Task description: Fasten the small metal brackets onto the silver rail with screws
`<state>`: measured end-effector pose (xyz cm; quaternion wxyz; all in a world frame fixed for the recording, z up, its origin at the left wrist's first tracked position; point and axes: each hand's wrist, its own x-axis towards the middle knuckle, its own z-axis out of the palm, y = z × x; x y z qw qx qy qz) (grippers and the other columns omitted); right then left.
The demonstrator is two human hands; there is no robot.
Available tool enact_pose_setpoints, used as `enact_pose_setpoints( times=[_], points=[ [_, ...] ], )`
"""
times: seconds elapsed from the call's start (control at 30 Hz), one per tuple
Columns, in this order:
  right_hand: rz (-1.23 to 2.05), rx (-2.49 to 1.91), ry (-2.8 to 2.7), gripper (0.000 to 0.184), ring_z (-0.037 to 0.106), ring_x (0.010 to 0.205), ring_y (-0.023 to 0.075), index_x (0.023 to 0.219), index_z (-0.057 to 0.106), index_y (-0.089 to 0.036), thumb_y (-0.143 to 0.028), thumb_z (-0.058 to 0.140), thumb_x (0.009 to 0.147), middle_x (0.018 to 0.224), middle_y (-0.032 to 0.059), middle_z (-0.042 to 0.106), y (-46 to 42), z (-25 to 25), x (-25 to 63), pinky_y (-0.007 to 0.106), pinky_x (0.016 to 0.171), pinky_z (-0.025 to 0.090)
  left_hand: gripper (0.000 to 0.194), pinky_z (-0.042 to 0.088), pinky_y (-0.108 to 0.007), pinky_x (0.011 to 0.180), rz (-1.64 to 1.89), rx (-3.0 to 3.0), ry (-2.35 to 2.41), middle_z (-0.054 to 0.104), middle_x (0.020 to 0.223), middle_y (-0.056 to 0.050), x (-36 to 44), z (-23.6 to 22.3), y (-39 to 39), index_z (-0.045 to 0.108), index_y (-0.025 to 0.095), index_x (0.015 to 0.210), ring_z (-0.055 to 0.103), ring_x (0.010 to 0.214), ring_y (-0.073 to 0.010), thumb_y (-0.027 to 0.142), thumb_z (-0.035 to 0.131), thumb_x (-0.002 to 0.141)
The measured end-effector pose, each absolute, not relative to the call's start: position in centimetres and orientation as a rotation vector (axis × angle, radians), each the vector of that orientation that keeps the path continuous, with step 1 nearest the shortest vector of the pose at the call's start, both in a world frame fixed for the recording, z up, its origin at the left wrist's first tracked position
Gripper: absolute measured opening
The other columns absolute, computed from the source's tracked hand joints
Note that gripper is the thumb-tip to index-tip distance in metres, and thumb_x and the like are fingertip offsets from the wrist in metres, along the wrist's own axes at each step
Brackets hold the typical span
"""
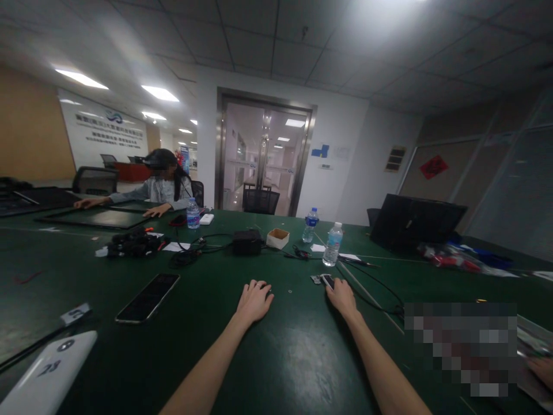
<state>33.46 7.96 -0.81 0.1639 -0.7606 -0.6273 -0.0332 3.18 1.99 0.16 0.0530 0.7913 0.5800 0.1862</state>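
Observation:
My left hand (pixel 254 301) rests on the green table (pixel 311 357) with its fingers curled and pressed together. A small dark bit shows by its fingertips, too little to name. Further right, my right hand (pixel 342 297) closes on a small dark device with a pale edge (pixel 328 280), low at the tabletop. Just left of that device lies a small grey metallic piece (pixel 315 279). Between my hands a tiny ring (pixel 290 291) lies on the table. A clear water bottle (pixel 332 245) stands upright beyond my right hand.
Beyond my hands are a black box (pixel 247 242) with cables, an open small carton (pixel 277 238) and another bottle (pixel 310 226). Left lie a phone (pixel 148 297) and a white power bank (pixel 54 369). A co-worker (pixel 162 178) in a headset sits far left. A monitor (pixel 415 222) leans at right.

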Motion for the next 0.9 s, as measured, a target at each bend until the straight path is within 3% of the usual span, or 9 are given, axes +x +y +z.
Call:
enact_pose_setpoints(
  times=[0.47,0.9],
  points=[
    [-0.242,-2.027,-1.669,0.035,0.055,0.104,0.0286,0.121,0.057,-0.010,-0.025,0.050,0.090,0.113,0.0171,0.055,7.8,-0.9,33.2,0.032,0.082,0.044,0.042,0.034,-0.045,0.101,0.538,2.454,1.753,0.054,0.137,-0.007,3.0,0.1,1.4,0.058,0.026,0.131,0.042,0.125,-0.0282,0.041,0.039,0.096],
    [-0.055,-2.058,-1.590,0.037,0.057,0.104,0.0266,0.120,0.060,-0.012,-0.031,0.050,0.090,0.113,0.0149,0.057,7.9,-1.4,33.8,0.031,0.084,0.044,0.043,0.034,-0.046,0.101,0.509,2.461,1.745,0.053,0.138,-0.008,2.9,0.0,1.6,0.057,0.027,0.131,0.042,0.126,-0.0294,0.042,0.040,0.095]
  ],
)
